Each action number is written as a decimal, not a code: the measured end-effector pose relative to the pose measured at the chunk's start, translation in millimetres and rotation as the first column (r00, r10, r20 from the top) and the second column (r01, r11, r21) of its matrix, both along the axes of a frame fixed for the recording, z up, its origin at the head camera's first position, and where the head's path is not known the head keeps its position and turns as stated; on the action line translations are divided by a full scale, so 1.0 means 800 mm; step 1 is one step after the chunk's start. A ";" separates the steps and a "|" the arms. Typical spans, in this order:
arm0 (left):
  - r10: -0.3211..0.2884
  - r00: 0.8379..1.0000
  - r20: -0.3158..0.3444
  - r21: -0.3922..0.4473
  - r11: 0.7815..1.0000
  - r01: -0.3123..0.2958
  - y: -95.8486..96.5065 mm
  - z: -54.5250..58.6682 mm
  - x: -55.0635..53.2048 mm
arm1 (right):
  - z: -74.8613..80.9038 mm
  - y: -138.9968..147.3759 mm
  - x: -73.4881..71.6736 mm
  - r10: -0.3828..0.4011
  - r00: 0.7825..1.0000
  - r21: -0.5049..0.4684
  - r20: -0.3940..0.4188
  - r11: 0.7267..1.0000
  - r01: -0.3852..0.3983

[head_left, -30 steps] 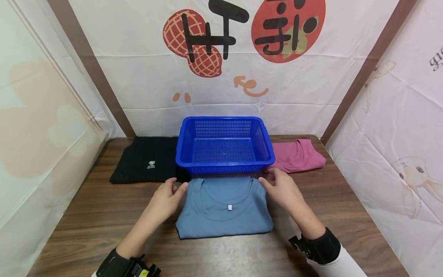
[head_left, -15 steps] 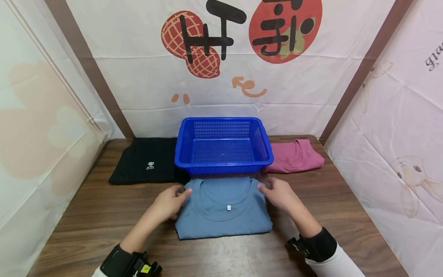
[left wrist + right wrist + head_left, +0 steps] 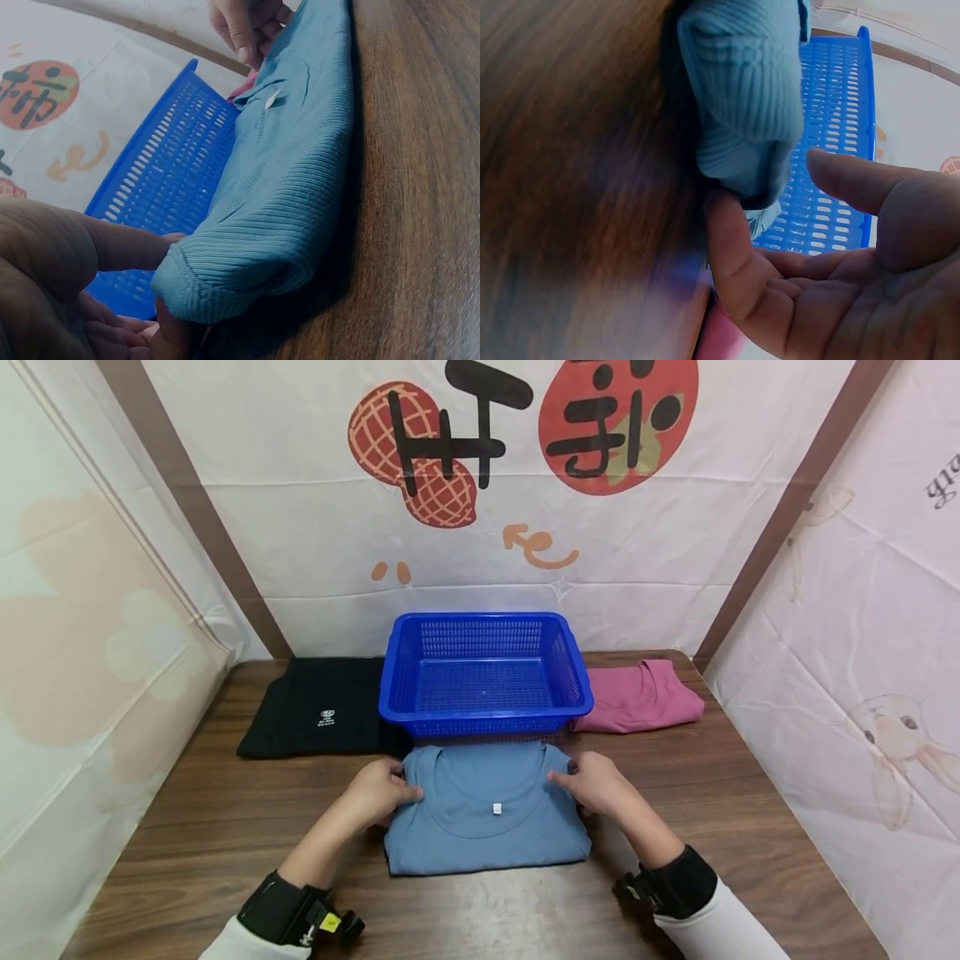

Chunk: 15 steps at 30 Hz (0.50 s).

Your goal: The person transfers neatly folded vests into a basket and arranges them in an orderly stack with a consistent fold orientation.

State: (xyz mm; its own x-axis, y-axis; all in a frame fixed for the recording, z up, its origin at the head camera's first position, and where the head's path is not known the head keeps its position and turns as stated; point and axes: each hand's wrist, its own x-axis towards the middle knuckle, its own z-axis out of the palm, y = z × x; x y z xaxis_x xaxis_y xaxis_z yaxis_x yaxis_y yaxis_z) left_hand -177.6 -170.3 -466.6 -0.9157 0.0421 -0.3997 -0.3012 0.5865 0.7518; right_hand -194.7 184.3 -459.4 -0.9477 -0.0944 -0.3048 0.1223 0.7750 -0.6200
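Note:
A folded blue-grey shirt with a round neckline and a small white label lies flat on the table. At its left shoulder my left hand pinches the edge, thumb on top and fingers below; the left wrist view shows the ribbed cloth bent up there. On the opposite side my right hand has its fingers curled under the shirt's edge with the thumb above. In the right wrist view, a fingertip meets the underside, while a small gap shows beside the thumb.
Directly behind the shirt stands a blue plastic basket with nothing in it. A folded black garment lies to its left, a folded pink garment to its right. Printed cloth walls enclose the wooden table.
Both hands have come in from beside the shirt and lowered onto its side edges, thumbs now over the cloth. The basket and other garments have stayed put.

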 end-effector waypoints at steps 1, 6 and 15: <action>0.004 1.000 0.004 -0.004 1.000 -0.004 0.001 -0.002 -0.001 | 0.000 -0.002 0.000 -0.002 1.000 0.009 -0.008 1.000 0.002; 0.017 1.000 0.009 -0.056 0.998 -0.016 0.004 -0.006 -0.006 | -0.006 -0.008 0.002 0.020 0.993 0.170 -0.113 0.985 0.000; -0.011 1.000 -0.026 -0.083 0.997 0.009 0.009 -0.003 -0.010 | -0.010 -0.018 -0.001 0.052 0.991 0.259 -0.124 0.966 -0.019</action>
